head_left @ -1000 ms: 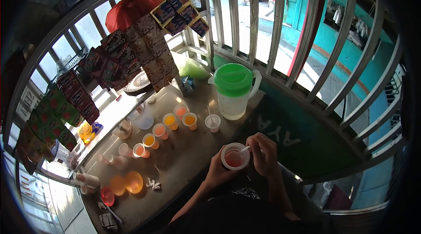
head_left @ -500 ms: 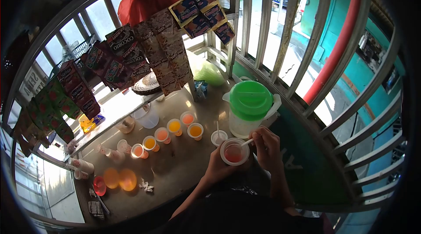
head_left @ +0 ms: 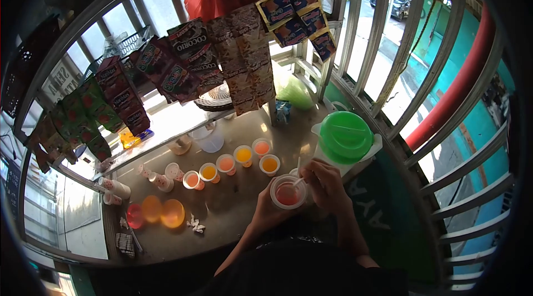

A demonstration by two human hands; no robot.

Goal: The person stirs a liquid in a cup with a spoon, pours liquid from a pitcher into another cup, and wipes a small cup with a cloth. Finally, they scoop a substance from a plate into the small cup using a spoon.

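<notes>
My left hand (head_left: 265, 208) is wrapped round a plastic cup (head_left: 277, 196) of pink drink, tilted a little toward me. With closed fingers, my right hand (head_left: 328, 186) grips a white plastic spoon (head_left: 299, 181) whose lower end dips into that drink. Just behind, a small white cup (head_left: 295, 171) with a thin handle standing in it is mostly covered by my right hand. Close by on the right stands a clear pitcher with a green lid (head_left: 347, 136). Several filled cups (head_left: 226, 164), orange and pink, are lined up on the counter to the left.
Stacked cups (head_left: 115, 187) lie at the counter's left end. Orange lids or dishes (head_left: 172, 214), crumpled tissue (head_left: 195, 224) and a clear tub (head_left: 210, 139) share the counter (head_left: 227, 201). Drink sachets (head_left: 244, 63) hang above it. Metal bars (head_left: 408, 46) close off the right side.
The view has turned, so the counter things appear farther right. My right hand still holds the spoon in the cup, its handle now more upright.
</notes>
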